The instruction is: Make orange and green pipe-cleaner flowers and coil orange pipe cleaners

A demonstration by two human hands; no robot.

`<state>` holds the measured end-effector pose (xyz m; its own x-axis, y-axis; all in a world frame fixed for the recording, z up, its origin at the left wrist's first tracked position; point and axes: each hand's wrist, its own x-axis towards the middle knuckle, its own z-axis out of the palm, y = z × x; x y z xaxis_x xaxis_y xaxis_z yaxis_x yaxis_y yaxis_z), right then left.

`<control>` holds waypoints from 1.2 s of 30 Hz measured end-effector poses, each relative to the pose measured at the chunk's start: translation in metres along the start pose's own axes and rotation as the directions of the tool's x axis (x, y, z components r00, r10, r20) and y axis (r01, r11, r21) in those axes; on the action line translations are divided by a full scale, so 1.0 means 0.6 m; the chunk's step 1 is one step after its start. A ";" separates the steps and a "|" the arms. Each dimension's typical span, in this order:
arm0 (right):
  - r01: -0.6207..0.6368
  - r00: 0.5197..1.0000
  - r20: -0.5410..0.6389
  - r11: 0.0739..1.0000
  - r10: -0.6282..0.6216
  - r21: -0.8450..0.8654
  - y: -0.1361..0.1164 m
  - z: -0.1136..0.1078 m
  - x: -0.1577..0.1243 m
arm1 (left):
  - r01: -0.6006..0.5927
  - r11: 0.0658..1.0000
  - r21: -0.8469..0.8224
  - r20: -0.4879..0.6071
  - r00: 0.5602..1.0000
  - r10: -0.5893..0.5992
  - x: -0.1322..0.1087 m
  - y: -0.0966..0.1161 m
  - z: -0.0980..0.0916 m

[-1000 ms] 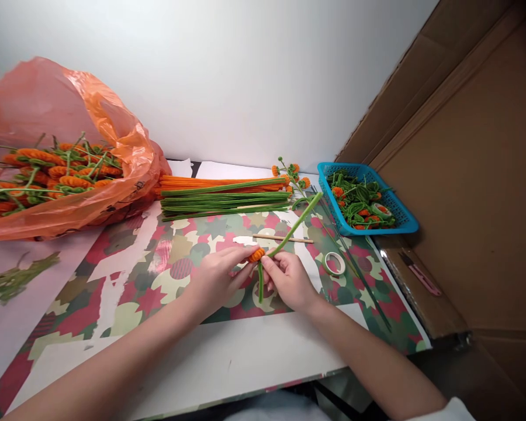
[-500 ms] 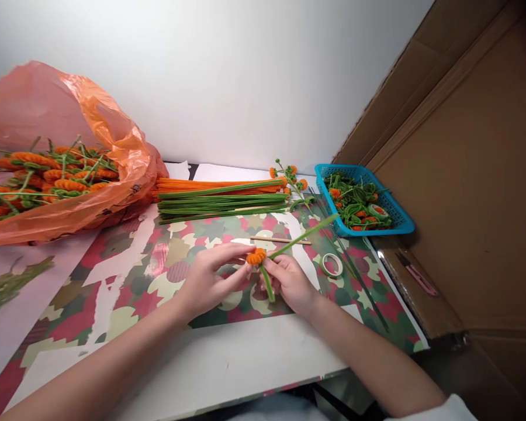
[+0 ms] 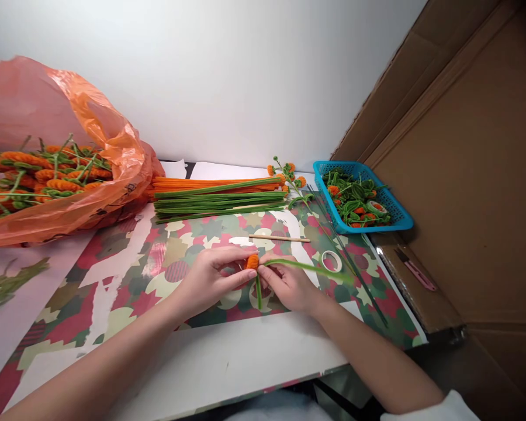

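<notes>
Over the near middle of the table, my left hand [image 3: 213,275] pinches a small orange pipe-cleaner flower [image 3: 252,262] between thumb and fingers. Against the flower's right side, my right hand [image 3: 289,283] is closed on a green pipe cleaner [image 3: 304,266]. One end of that green strand sticks out to the right, past my right hand. Another green end hangs down below the flower. My right fingertips partly hide where green and orange meet.
An orange plastic bag [image 3: 127,158] of orange-and-green pieces stands left. Behind my hands lie green pipe cleaners [image 3: 219,204], orange ones [image 3: 184,185], a thin wooden stick [image 3: 280,238] and a finished flower stem [image 3: 289,175]. Rightward are a tape roll [image 3: 324,261], blue basket [image 3: 403,225] and pink cutter [image 3: 421,276].
The long green end has swung down from pointing up and right to lying nearly level over my right hand. The orange flower has turned between my left fingers.
</notes>
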<state>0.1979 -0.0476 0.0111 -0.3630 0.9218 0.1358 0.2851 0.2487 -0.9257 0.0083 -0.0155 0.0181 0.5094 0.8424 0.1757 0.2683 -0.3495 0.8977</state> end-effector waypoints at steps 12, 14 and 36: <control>-0.576 0.817 0.496 0.393 0.293 0.717 0.008 0.007 0.006 | -0.431 0.887 0.164 0.024 0.901 0.433 0.000 -0.021 -0.012; -0.609 0.793 0.537 0.328 0.290 0.722 0.005 0.009 0.006 | -0.448 0.881 0.154 0.041 0.894 0.447 0.001 -0.020 -0.013; -0.132 0.937 -0.241 0.893 0.254 0.430 0.011 0.019 0.013 | 0.384 0.812 -0.440 0.039 0.911 -0.410 -0.007 -0.007 0.016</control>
<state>0.1869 -0.0421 0.0023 -0.0543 0.9983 -0.0229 -0.0791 -0.0271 -0.9965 0.0128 -0.0214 0.0098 0.3858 0.8951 -0.2232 0.0536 0.2198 0.9741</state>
